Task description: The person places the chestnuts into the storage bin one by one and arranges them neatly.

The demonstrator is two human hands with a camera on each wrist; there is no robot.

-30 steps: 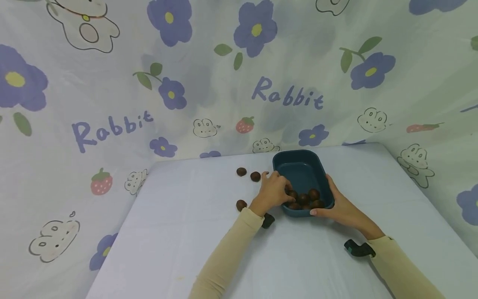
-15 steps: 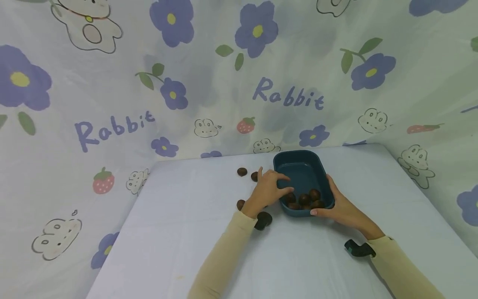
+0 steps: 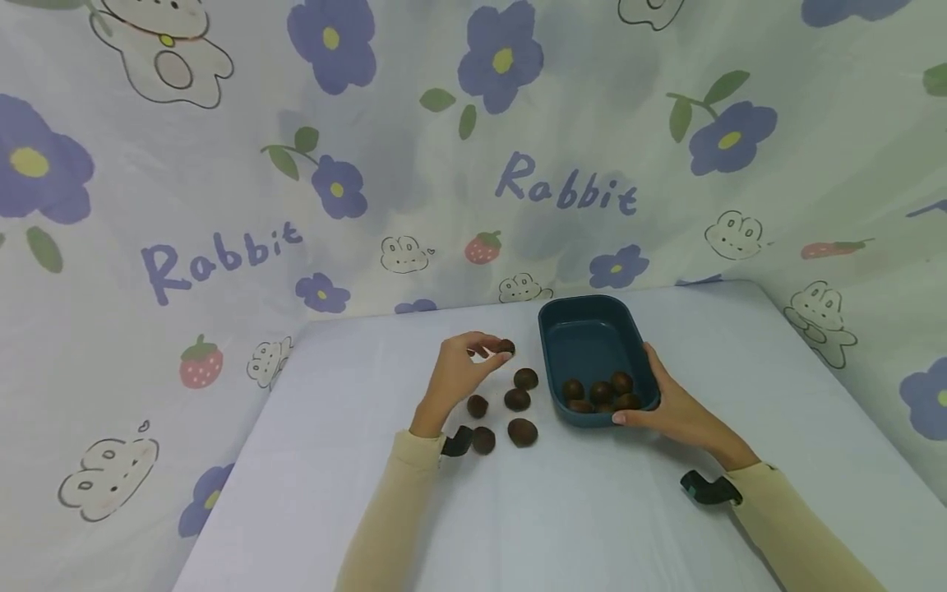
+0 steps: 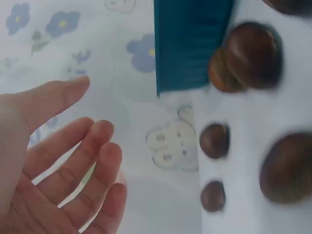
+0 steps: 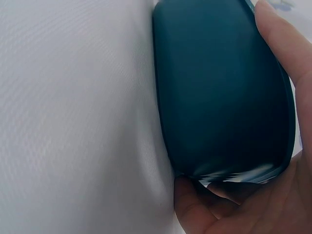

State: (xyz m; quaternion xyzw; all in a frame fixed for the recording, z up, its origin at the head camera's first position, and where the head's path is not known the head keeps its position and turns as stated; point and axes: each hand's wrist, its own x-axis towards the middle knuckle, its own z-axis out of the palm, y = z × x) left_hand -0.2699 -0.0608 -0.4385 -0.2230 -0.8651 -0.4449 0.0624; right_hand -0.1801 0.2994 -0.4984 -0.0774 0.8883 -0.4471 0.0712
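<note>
"Nut, round, brown-shelled [image 3: 506, 347], lower centre: secured?"

"No; left hand [image 3: 453, 370], fingers apart close by. Could be rolled away if pinched off-centre. Blue oblong plastic-looking dish [image 3: 592, 349], right of centre, clamped by right hand [image 3: 676, 415]."

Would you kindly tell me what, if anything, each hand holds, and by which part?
The right hand holds the blue container by its near right corner; the left hand holds nothing, its thumb and fingers apart.
</note>
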